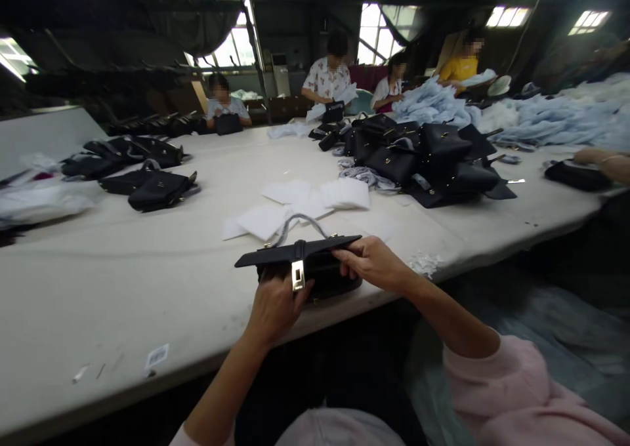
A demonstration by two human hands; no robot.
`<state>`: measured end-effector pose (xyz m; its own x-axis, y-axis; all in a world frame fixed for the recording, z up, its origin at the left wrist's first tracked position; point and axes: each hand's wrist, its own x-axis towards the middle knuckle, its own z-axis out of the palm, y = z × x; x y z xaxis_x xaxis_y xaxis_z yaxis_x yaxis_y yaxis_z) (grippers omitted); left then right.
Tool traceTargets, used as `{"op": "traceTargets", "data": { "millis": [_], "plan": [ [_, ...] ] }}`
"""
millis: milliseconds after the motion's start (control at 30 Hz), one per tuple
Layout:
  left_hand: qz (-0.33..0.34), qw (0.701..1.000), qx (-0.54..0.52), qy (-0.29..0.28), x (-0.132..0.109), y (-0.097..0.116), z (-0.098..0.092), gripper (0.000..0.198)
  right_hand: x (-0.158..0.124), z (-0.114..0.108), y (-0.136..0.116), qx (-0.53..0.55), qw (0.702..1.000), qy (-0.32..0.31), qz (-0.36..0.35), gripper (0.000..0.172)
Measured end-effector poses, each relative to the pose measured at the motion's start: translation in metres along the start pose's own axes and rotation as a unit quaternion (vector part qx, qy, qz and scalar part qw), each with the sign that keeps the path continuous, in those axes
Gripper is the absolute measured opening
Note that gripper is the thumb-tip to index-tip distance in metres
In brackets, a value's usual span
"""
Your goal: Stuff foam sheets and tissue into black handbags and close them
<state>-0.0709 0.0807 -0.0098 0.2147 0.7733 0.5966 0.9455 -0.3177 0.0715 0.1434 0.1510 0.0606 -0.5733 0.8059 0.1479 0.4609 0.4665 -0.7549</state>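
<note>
A black handbag (325,274) with a gold clasp and a wrapped handle stands at the table's near edge, its flap raised. My left hand (279,302) reaches in under the flap beside the clasp, the fingertips hidden inside the bag. At the bag's right end my right hand (367,262) pinches the flap and side, thumb on top and the other fingers below. Just behind the bag, white sheets (315,200) lie spread on the pale table (197,262).
A large pile of black bags (423,157) is at the back right, with more bags (157,189) at the left. Blue and white wrapping (433,105) heaps up behind. Several people sit or stand across the table. Another person's hand (598,161) touches a bag at far right.
</note>
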Motion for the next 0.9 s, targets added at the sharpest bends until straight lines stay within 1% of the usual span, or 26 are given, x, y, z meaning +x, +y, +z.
{"op": "traceTargets", "data": {
  "millis": [33, 67, 100, 167, 233, 300, 333, 400, 433, 500, 567, 600, 667, 733, 767, 833, 900],
  "plan": [
    [0.008, 1.000, -0.007, -0.006, 0.001, 0.004, 0.002, 0.035, 0.006, 0.004, -0.001, 0.089, 0.995, -0.033, -0.026, 0.041],
    [0.014, 1.000, -0.011, -0.011, 0.001, 0.008, 0.005, 0.032, 0.013, 0.008, 0.000, 0.152, 0.986, -0.052, -0.049, 0.038],
    [0.017, 1.000, -0.015, -0.013, 0.001, 0.012, 0.007, 0.027, 0.022, 0.012, 0.004, 0.193, 0.977, -0.056, -0.066, 0.034],
    [0.018, 1.000, -0.018, -0.015, -0.001, 0.019, 0.010, 0.019, 0.046, 0.021, 0.020, 0.225, 0.971, -0.043, -0.065, 0.032],
    [0.015, 1.000, -0.021, -0.014, -0.004, 0.023, 0.012, 0.020, 0.072, 0.028, 0.042, 0.212, 0.977, -0.011, -0.026, 0.036],
    [0.013, 0.999, -0.025, -0.017, -0.009, 0.026, 0.011, 0.021, 0.093, 0.033, 0.063, 0.131, 0.991, 0.016, 0.002, 0.046],
    [0.012, 0.999, -0.028, -0.021, -0.011, 0.026, 0.009, 0.021, 0.098, 0.034, 0.072, 0.067, 0.998, 0.019, -0.005, 0.049],
    [0.014, 0.999, -0.034, -0.032, -0.017, 0.026, 0.007, 0.025, 0.100, 0.032, 0.080, -0.050, 0.998, 0.011, -0.047, 0.050],
    [0.020, 0.998, -0.037, -0.038, -0.020, 0.025, 0.005, 0.031, 0.095, 0.030, 0.079, -0.085, 0.993, 0.015, -0.075, 0.049],
    [0.032, 0.997, -0.039, -0.053, -0.023, 0.022, 0.004, 0.041, 0.082, 0.024, 0.068, -0.106, 0.986, 0.037, -0.124, 0.046],
    [0.032, 0.997, -0.033, -0.069, -0.021, 0.018, 0.005, 0.038, 0.068, 0.015, 0.051, -0.116, 0.979, 0.037, -0.163, 0.047],
    [0.026, 0.997, -0.028, -0.074, -0.018, 0.015, 0.006, 0.033, 0.064, 0.011, 0.043, -0.138, 0.974, 0.025, -0.180, 0.050],
    [0.014, 0.997, -0.019, -0.072, -0.010, 0.010, 0.008, 0.025, 0.060, 0.008, 0.033, -0.212, 0.955, -0.015, -0.206, 0.063],
    [0.014, 0.998, -0.016, -0.064, -0.001, 0.005, 0.011, 0.022, 0.062, 0.011, 0.034, -0.290, 0.931, -0.047, -0.215, 0.074],
    [0.016, 0.998, -0.015, -0.060, 0.001, 0.003, 0.011, 0.023, 0.064, 0.014, 0.038, -0.321, 0.921, -0.057, -0.213, 0.075],
    [0.024, 0.998, -0.013, -0.055, 0.004, 0.001, 0.011, 0.025, 0.071, 0.024, 0.049, -0.358, 0.907, -0.063, -0.211, 0.070],
    [0.037, 0.998, -0.004, -0.055, 0.002, 0.001, 0.009, 0.027, 0.081, 0.033, 0.061, -0.370, 0.901, -0.037, -0.224, 0.063]
  ]
}}
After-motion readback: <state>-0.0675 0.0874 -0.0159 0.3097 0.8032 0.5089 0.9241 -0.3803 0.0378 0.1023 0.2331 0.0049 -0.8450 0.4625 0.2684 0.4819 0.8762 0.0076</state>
